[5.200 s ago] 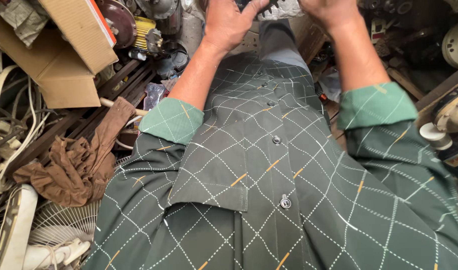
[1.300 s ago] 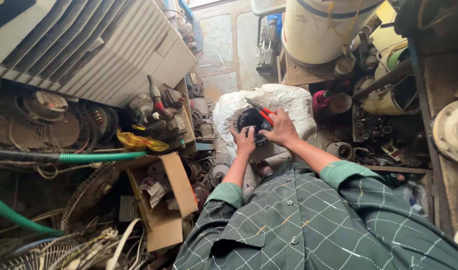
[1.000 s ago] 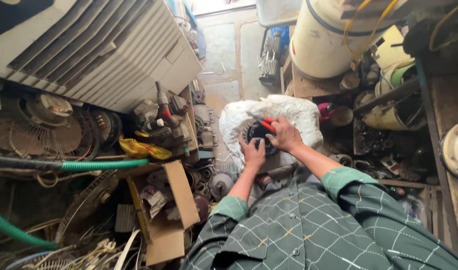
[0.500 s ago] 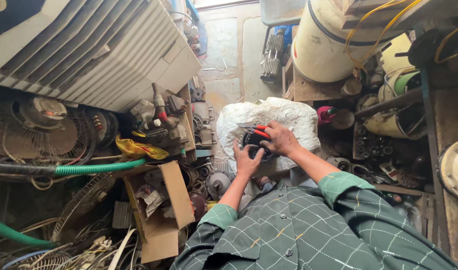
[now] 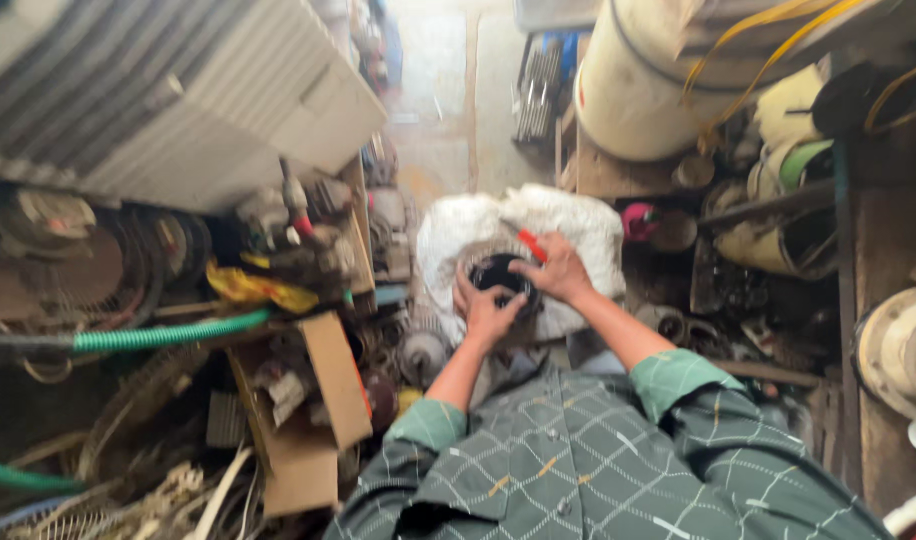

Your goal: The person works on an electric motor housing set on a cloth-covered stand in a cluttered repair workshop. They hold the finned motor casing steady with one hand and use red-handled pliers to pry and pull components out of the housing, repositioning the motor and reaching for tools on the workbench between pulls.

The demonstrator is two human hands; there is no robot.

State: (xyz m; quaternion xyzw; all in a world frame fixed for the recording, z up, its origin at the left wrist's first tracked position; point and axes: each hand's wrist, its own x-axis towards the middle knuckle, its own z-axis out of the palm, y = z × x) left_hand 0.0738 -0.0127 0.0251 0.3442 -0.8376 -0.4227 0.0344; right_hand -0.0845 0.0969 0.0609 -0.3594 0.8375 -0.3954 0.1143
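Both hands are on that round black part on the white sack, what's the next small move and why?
Probably steady the round black part with the left hand and work the red-handled tool in the right hand; the part sits on a soft white sack and may shift.

A cramped repair workshop — heaped fan motors [image 5: 423, 352] (dusty), grilles [image 5: 38, 215], hose [image 5: 168, 333].

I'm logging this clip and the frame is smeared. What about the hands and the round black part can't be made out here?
- Head view, round black part: motion blur; its kind is unclear, and both hands cover its edges.
- Red-handled tool: tip hidden under the right hand.
- Left hand: fingers blurred, grip uncertain.
- White sack: contents hidden.
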